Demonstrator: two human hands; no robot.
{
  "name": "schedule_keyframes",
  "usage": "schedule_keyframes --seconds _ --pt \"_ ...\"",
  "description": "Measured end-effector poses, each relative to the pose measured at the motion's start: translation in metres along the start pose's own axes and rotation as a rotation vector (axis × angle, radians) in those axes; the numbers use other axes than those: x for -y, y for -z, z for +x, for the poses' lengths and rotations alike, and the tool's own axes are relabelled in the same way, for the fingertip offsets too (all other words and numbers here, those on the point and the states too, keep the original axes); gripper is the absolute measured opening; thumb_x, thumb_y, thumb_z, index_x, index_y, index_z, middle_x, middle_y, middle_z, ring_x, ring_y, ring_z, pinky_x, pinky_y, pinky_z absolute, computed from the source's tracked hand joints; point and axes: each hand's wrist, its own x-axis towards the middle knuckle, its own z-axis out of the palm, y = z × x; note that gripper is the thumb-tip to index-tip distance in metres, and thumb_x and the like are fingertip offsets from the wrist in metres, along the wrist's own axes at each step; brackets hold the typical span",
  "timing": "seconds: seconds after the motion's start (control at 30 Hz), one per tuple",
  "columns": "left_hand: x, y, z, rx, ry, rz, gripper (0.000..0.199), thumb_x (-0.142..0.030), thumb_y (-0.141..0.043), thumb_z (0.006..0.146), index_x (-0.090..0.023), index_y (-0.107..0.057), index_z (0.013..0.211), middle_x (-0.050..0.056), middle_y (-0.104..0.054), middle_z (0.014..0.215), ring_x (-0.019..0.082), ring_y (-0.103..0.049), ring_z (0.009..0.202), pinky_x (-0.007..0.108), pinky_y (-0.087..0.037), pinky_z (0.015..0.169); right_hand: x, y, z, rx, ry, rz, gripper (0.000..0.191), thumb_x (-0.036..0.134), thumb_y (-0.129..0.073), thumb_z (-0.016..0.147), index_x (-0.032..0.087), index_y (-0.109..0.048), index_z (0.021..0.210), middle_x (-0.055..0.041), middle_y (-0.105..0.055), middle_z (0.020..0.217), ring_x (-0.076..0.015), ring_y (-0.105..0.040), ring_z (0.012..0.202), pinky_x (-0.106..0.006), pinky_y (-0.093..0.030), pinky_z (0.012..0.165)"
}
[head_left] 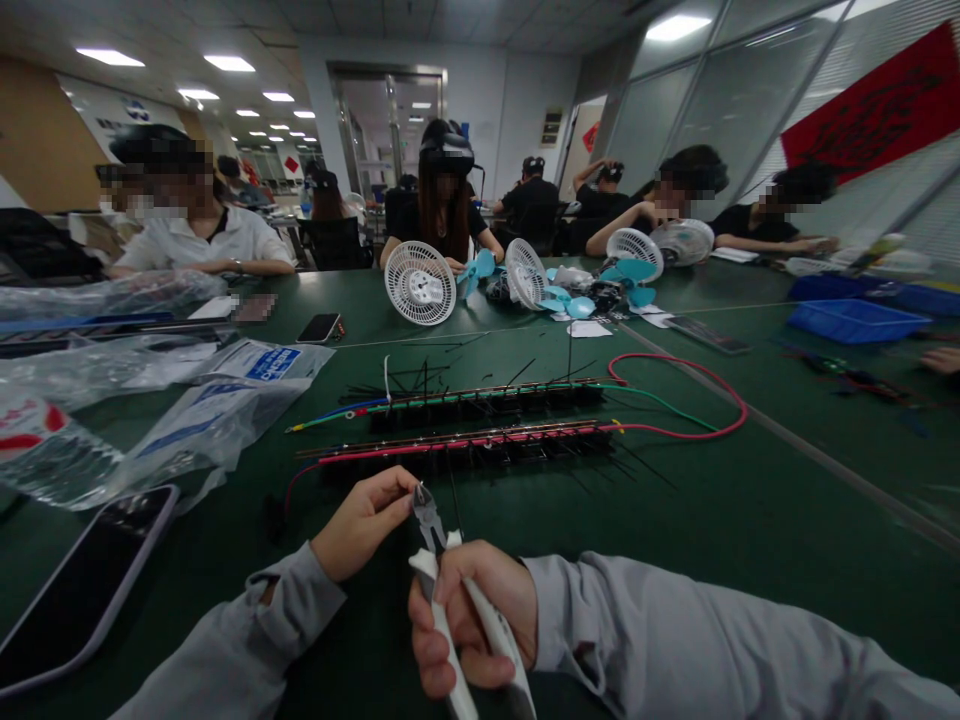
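Observation:
My right hand (476, 620) is wrapped round the white handles of a pair of diagonal cutters (429, 522), whose jaws point away from me. At the cutters' tip, my left hand (367, 520) has its thumb and fingers pressed together; whatever is between them is too small to make out. Just beyond both hands lies a black strip with a red wire (420, 447) along it and dark cable tie tails sticking out. Behind that runs a second black strip with a green wire (480, 397) and more tie tails. A red cable (739, 400) loops out at their right ends.
A phone (82, 590), a water bottle (56, 450) and plastic bags (225, 400) lie at left. Across the green table (787, 520) are white fan grilles (420, 283), blue fan blades (574, 305) and another phone (320, 328). Blue trays (855, 322) stand at right. Several people sit around.

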Motion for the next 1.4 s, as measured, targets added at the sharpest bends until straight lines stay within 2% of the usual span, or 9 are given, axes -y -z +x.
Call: schedule_keyframes --seconds 0.13,0.37,0.5,0.6,0.67,0.77,0.83,1.0,1.4 --pt "-0.001 0.000 0.000 -0.007 0.007 0.005 0.023 -0.036 -0.061 0.083 -0.013 -0.058 0.083 0.003 -0.059 0.077 0.014 -0.054 0.071 0.025 -0.043 0.067 0.002 -0.006 -0.002 -0.031 -0.022 0.018 0.016 0.024 -0.045 0.060 0.014 -0.049 0.071 -0.0049 -0.045 0.060 -0.0158 -0.050 0.050 -0.014 -0.019 0.023" --pt "-0.001 -0.002 -0.001 0.002 0.010 0.017 0.025 -0.037 -0.062 0.081 -0.013 -0.059 0.083 0.003 -0.058 0.077 0.015 -0.053 0.070 0.026 -0.044 0.067 0.003 -0.007 -0.002 -0.032 -0.044 -0.003 0.015 0.023 -0.045 0.058 0.014 -0.048 0.069 -0.0043 -0.043 0.058 -0.0154 -0.049 0.049 -0.013 -0.017 0.022" --pt "0.000 -0.002 -0.001 0.004 0.002 0.030 0.023 -0.035 -0.061 0.082 -0.013 -0.059 0.083 0.003 -0.058 0.078 0.015 -0.054 0.073 0.026 -0.044 0.069 0.002 -0.004 -0.001 -0.016 -0.006 0.000 0.016 0.024 -0.045 0.060 0.013 -0.050 0.071 -0.0052 -0.046 0.059 -0.0159 -0.051 0.050 -0.013 -0.017 0.023" --pt "0.000 -0.002 -0.001 -0.016 0.003 0.024 0.021 -0.034 -0.061 0.082 -0.013 -0.059 0.083 0.003 -0.060 0.079 0.015 -0.055 0.073 0.025 -0.044 0.069 0.000 0.005 0.003 0.030 0.047 0.006 0.019 0.023 -0.044 0.062 0.011 -0.052 0.074 -0.0075 -0.052 0.062 -0.0182 -0.056 0.054 -0.014 -0.021 0.024" --pt "0.000 -0.001 0.000 -0.037 -0.001 0.024 0.021 -0.034 -0.061 0.083 -0.013 -0.059 0.083 0.003 -0.061 0.078 0.014 -0.055 0.072 0.025 -0.044 0.068 -0.002 0.012 0.007 0.072 0.089 -0.015 0.027 0.023 -0.045 0.059 0.009 -0.055 0.079 -0.0123 -0.059 0.069 -0.0235 -0.062 0.064 -0.016 -0.030 0.026" --pt "0.002 -0.001 0.001 -0.073 -0.008 0.032 0.021 -0.035 -0.060 0.083 -0.014 -0.059 0.083 0.002 -0.060 0.076 0.014 -0.054 0.070 0.024 -0.044 0.066 -0.004 0.015 0.009 0.125 0.076 -0.036 0.043 0.020 -0.044 0.057 0.004 -0.057 0.095 -0.0190 -0.063 0.089 -0.0290 -0.065 0.083 -0.021 -0.045 0.039" --pt "0.003 -0.001 0.001 -0.094 -0.010 0.036 0.021 -0.035 -0.060 0.083 -0.014 -0.058 0.083 0.002 -0.060 0.076 0.013 -0.054 0.070 0.024 -0.044 0.066 -0.003 0.012 0.008 0.135 0.057 -0.026 0.051 0.018 -0.043 0.056 0.004 -0.055 0.104 -0.0202 -0.062 0.100 -0.0298 -0.063 0.093 -0.023 -0.050 0.049" --pt "0.004 0.000 0.002 -0.105 0.009 0.043 0.020 -0.034 -0.060 0.083 -0.014 -0.059 0.084 0.003 -0.061 0.077 0.014 -0.056 0.069 0.025 -0.045 0.066 0.000 0.000 0.001 0.134 0.030 0.008 0.059 0.015 -0.041 0.055 0.004 -0.051 0.113 -0.0207 -0.059 0.110 -0.0308 -0.060 0.102 -0.026 -0.052 0.064" --pt "0.005 0.001 0.001 -0.104 0.005 0.053 0.019 -0.033 -0.059 0.084 -0.014 -0.060 0.084 0.004 -0.061 0.079 0.014 -0.056 0.072 0.024 -0.045 0.067 0.001 -0.005 0.001 0.082 0.055 0.000 0.062 0.016 -0.043 0.052 0.005 -0.052 0.112 -0.0204 -0.058 0.111 -0.0318 -0.060 0.100 -0.030 -0.051 0.069"
